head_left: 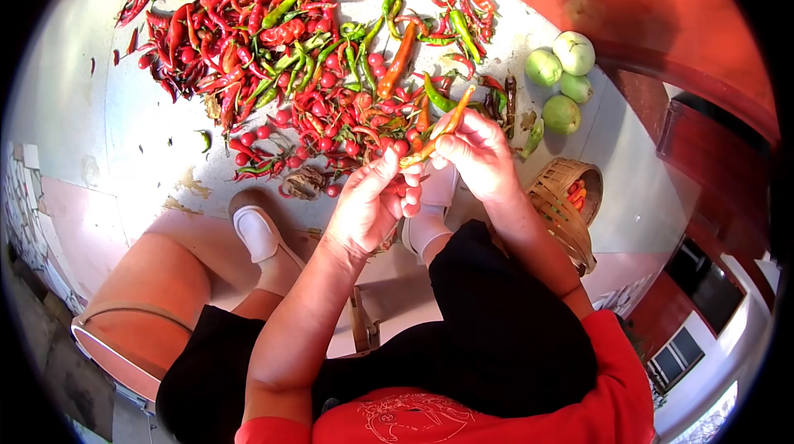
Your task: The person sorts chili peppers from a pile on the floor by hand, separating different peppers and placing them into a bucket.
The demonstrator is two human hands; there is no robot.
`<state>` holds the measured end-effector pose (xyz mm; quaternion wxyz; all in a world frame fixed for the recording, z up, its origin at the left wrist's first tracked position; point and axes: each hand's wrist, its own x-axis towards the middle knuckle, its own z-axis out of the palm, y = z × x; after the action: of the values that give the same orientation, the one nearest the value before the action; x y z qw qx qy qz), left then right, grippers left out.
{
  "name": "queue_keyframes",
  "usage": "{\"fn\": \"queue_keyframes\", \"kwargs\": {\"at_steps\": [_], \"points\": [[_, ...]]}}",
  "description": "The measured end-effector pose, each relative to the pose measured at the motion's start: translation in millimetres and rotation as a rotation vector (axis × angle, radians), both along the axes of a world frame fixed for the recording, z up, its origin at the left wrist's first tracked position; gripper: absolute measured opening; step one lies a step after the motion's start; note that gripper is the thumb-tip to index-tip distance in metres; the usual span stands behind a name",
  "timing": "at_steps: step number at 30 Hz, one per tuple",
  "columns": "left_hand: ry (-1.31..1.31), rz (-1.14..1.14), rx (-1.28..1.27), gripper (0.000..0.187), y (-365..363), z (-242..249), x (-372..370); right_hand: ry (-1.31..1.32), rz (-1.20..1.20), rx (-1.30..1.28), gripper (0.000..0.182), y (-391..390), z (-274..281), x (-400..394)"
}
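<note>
Between my two hands is a long orange-yellow chili pepper, tilted with its tip up to the right. My left hand pinches its lower end between thumb and fingers. Fingers of my right hand close around its middle. Beyond my hands spreads a large pile of red chili peppers on the pale ground, mixed with green chilies and small round red peppers. A bigger orange-red pepper lies just past my left hand.
Several pale green round vegetables sit at the right. A woven basket holding some red and orange peppers stands beside my right forearm. An orange bucket is at the lower left. My white shoes rest near the pile's edge.
</note>
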<state>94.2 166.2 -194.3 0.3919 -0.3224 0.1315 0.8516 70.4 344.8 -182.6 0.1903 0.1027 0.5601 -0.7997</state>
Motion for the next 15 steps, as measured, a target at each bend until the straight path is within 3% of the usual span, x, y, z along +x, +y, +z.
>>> {"fn": "queue_keyframes", "kwargs": {"at_steps": [4, 7, 15], "points": [[0.03, 0.035, -0.017, 0.027, -4.8, -1.1, -1.1, 0.001, 0.057, 0.04, 0.011, 2.4, 4.7, -1.7], [0.139, 0.095, -0.088, 0.011, -7.5, -3.8, -5.0, 0.015, 0.05, 0.091, 0.018, 0.6, 10.4, -3.0], [0.23, 0.102, -0.188, 0.015, -6.3, -4.5, -6.2, 0.037, 0.028, 0.114, 0.017, 0.8, 6.9, -2.1]]}}
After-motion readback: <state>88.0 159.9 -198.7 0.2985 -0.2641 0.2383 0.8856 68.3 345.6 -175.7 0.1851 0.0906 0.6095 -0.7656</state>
